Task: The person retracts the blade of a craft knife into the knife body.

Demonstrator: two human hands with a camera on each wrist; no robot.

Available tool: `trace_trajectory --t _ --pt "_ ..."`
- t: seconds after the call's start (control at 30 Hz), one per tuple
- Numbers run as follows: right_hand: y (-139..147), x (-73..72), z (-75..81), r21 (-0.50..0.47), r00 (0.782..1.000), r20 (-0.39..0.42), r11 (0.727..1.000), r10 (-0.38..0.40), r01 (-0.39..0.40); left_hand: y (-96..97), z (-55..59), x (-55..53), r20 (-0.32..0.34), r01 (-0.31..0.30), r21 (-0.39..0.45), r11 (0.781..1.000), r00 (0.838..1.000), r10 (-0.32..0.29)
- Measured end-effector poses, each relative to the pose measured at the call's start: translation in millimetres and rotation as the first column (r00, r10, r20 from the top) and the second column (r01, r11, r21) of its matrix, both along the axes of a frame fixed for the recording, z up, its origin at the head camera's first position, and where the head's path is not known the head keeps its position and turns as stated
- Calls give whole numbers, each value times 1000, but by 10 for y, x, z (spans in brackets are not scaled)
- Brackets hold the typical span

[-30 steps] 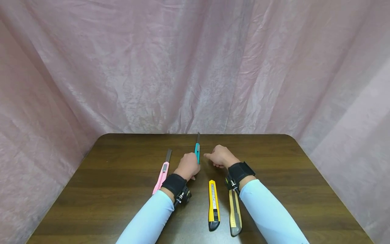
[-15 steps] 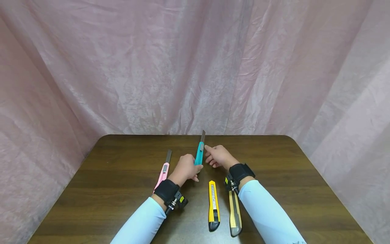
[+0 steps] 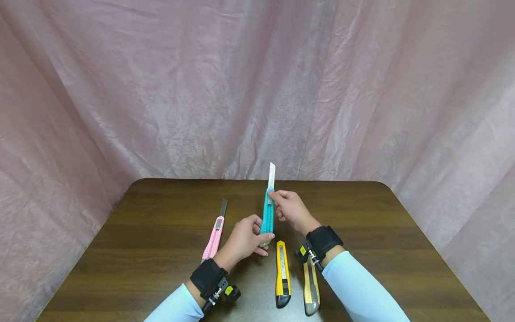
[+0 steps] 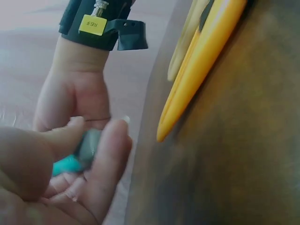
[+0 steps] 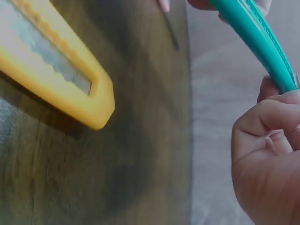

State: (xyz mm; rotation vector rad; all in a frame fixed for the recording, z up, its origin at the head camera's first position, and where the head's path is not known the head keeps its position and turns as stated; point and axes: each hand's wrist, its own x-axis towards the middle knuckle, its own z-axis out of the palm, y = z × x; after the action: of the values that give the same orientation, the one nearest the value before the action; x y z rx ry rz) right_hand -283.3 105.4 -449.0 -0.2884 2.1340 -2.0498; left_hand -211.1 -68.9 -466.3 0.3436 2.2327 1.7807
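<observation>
A teal utility knife is held up above the table between both hands, its blade extended and pointing away from me. My left hand grips its grey-tipped rear end between thumb and fingers; the left wrist view shows that grey end in the grasp. Near the blade slider, my right hand pinches the front of the handle with thumb and fingers. In the right wrist view the teal handle runs from one hand to the other.
A pink utility knife with its blade out lies left on the wooden table. A yellow utility knife and a pale yellow and grey one lie at front right. A pink curtain hangs behind.
The teal knife has been raised and brought nearer, its blade now facing up. My left hand has drawn back toward me, and my right hand has come onto the knife's slider area.
</observation>
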Motion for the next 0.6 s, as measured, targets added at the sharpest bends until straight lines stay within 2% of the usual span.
trace_trajectory --t 0.2,0.3,0.43,0.6 --pt "-56 239 91 39 991 -131 999 -32 37 -65 -38 189 10 38 132 991 999 -39" --pt "-82 351 140 42 989 -145 998 -37 44 -84 -26 266 19 43 164 985 999 -47" --pt "-101 506 249 1 991 -118 998 -62 62 -72 9 360 17 61 210 976 998 -66" --pt "-110 767 510 -6 980 -168 994 -109 110 -34 45 438 -25 79 261 962 997 -75"
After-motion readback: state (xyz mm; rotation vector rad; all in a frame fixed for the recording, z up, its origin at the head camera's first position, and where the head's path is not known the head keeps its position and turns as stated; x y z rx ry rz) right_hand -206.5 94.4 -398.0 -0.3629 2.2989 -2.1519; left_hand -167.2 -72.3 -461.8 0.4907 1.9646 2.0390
